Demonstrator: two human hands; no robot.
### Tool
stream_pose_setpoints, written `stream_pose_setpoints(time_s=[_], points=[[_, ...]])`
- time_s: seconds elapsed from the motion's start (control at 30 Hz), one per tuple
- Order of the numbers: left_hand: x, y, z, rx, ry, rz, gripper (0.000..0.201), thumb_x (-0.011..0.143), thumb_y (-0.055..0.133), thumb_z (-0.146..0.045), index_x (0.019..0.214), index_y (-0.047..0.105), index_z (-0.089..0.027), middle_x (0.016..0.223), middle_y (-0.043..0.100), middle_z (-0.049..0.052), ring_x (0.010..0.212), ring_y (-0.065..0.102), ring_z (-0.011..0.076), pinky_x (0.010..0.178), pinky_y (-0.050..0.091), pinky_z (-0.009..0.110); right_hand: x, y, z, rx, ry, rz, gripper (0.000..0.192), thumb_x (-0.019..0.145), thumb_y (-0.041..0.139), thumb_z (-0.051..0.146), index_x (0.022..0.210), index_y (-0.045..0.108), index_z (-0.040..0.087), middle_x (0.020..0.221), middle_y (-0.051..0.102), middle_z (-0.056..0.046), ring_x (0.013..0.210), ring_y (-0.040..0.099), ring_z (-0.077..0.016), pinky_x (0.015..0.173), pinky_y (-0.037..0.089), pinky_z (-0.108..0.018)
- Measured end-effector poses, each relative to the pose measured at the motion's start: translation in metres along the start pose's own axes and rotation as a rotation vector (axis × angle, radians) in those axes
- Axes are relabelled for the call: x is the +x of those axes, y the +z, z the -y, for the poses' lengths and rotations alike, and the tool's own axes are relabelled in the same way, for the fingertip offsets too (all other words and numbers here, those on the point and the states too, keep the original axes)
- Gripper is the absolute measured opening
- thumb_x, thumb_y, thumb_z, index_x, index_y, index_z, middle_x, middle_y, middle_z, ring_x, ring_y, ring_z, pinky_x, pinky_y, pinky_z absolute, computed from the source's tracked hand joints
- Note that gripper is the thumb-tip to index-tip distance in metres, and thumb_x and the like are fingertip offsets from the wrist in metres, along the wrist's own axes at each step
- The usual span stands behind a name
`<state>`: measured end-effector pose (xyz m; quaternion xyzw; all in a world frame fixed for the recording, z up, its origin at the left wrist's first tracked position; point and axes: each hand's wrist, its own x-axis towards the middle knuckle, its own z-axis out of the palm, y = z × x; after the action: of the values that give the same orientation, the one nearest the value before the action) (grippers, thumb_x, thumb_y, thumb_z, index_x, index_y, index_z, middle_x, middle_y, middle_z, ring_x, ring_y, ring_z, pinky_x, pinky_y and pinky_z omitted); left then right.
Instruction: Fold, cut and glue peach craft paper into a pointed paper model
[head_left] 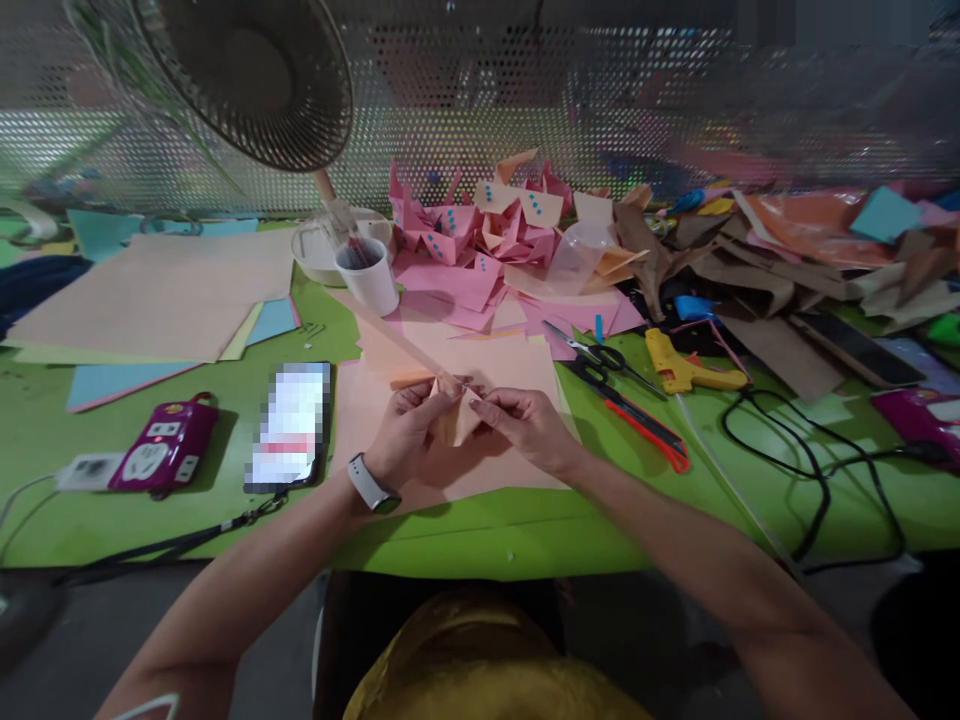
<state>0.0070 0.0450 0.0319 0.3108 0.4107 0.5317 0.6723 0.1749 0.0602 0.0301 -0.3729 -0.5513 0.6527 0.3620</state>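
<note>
Between my two hands is a small folded piece of peach paper [454, 425], with a long narrow strip running up and to the left from it. My left hand [409, 425], with a watch on its wrist, is closed on the left side of the folded paper. Thumb and fingers of my right hand [525, 425] pinch its right edge. Both hands are over flat peach sheets [517, 480] on the green table [480, 535]. Right of them lie scissors [600, 370], a red cutter knife [649, 435] and a yellow glue gun [690, 370].
Folded pink and peach paper pieces [450, 235] are heaped at the back, beside a white cup [367, 278]. A phone [289, 425] and a purple power strip [169, 445] lie left. A fan [259, 80] overhangs large paper sheets [165, 290]. Brown paper scraps [750, 270] and a black cable [817, 470] lie right.
</note>
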Motion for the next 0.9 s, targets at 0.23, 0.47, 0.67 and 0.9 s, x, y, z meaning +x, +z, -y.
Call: stream_pose_setpoints(time_s=[0.23, 0.47, 0.67, 0.9], points=[[-0.003, 0.006, -0.002, -0.004, 0.078, 0.014, 0.018, 0.071, 0.082, -0.034, 0.078, 0.075, -0.018, 0.095, 0.076, 0.005, 0.087, 0.069, 0.0164, 0.082, 0.054, 0.027, -0.003, 0.001, -0.001, 0.031, 0.043, -0.055, 0.036, 0.076, 0.073, 0.054, 0.074, 0.074, 0.018, 0.072, 0.073, -0.003, 0.066, 0.067, -0.0137, 0.064, 0.053, -0.027], [-0.003, 0.008, 0.0, -0.053, 0.087, -0.021, 0.017, 0.069, 0.083, -0.029, 0.072, 0.071, -0.017, 0.092, 0.075, 0.005, 0.085, 0.068, 0.0164, 0.08, 0.054, 0.028, -0.002, 0.009, 0.002, 0.069, 0.145, -0.006, 0.042, 0.062, 0.081, 0.057, 0.063, 0.073, 0.016, 0.065, 0.071, -0.004, 0.061, 0.063, -0.0138, 0.062, 0.052, -0.027], [-0.001, 0.008, -0.001, -0.088, 0.032, -0.025, 0.018, 0.069, 0.083, -0.029, 0.08, 0.074, -0.017, 0.09, 0.075, 0.005, 0.084, 0.068, 0.0166, 0.075, 0.054, 0.026, -0.001, 0.007, -0.003, 0.03, 0.08, -0.008, 0.038, 0.067, 0.079, 0.054, 0.064, 0.072, 0.016, 0.066, 0.07, -0.003, 0.064, 0.063, -0.0138, 0.062, 0.051, -0.027], [0.0, 0.009, -0.002, -0.101, 0.066, -0.067, 0.017, 0.067, 0.084, -0.028, 0.075, 0.073, -0.018, 0.095, 0.075, 0.005, 0.09, 0.068, 0.0166, 0.077, 0.054, 0.025, 0.0, 0.006, -0.013, 0.01, 0.063, 0.037, 0.037, 0.069, 0.079, 0.051, 0.071, 0.07, 0.016, 0.074, 0.073, -0.005, 0.07, 0.067, -0.0154, 0.07, 0.054, -0.03]])
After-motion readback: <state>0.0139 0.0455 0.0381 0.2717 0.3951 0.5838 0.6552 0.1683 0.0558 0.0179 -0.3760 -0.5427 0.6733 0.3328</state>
